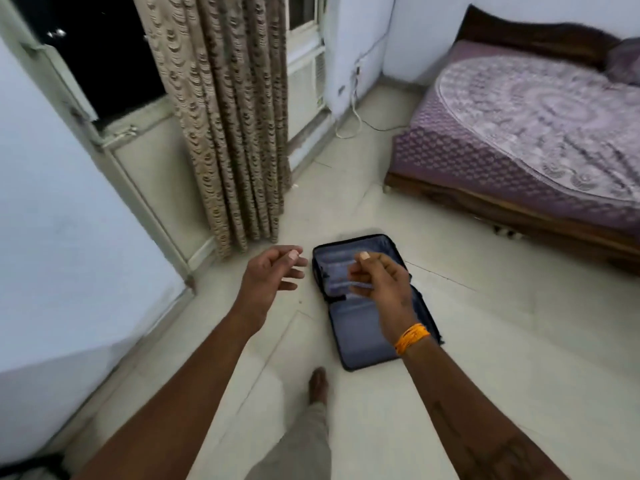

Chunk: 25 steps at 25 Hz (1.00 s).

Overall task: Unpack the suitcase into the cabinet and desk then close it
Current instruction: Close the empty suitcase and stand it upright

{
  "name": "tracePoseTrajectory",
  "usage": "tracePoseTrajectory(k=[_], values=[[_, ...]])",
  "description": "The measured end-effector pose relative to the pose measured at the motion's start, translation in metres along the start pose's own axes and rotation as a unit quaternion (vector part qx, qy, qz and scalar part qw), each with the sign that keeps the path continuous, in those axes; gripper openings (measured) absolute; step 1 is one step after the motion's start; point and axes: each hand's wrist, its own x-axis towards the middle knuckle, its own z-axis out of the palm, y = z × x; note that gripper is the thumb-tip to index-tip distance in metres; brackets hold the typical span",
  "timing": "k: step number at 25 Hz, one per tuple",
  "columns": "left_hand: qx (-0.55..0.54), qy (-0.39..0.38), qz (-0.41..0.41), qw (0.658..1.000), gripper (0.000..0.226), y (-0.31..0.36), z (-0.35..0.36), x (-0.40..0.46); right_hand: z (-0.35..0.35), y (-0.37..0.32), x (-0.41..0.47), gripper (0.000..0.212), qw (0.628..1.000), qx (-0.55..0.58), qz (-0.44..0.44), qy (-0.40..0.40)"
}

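While the suitcase (360,303) lies unzipped and flat on the floor — seemingly emptied — left hand (273,271) and right hand (379,277) hover above it, fingers loosely spread, holding nothing.

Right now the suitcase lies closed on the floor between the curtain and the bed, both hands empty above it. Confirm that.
Not closed: the head view shows the suitcase lying open, lining exposed. The rest holds: it lies on the floor between curtain and bed, left hand and right hand empty.

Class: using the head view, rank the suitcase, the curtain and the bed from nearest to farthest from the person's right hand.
From the right hand:
1. Suitcase, lying open on the floor directly below the hand.
2. Curtain, hanging up and to the left.
3. Bed, along the far right wall.
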Motion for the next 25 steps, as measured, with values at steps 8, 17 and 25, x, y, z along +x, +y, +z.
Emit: tracePoseTrajectory(k=[8, 17, 25], values=[[-0.014, -0.030, -0.068, 0.997, 0.016, -0.023, 0.111, 0.180, -0.085, -0.021, 0.190, 0.023, 0.997, -0.031, 0.040, 0.056], [0.026, 0.041, -0.160, 0.986, 0.019, -0.093, 0.207, 0.314, -0.180, -0.001, 0.374, 0.016, 0.992, -0.069, 0.101, 0.025], [0.099, 0.167, -0.174, 0.965, 0.017, -0.262, 0.279, 0.440, -0.247, 0.157, 0.565, 0.015, 0.977, -0.173, 0.124, -0.019]])
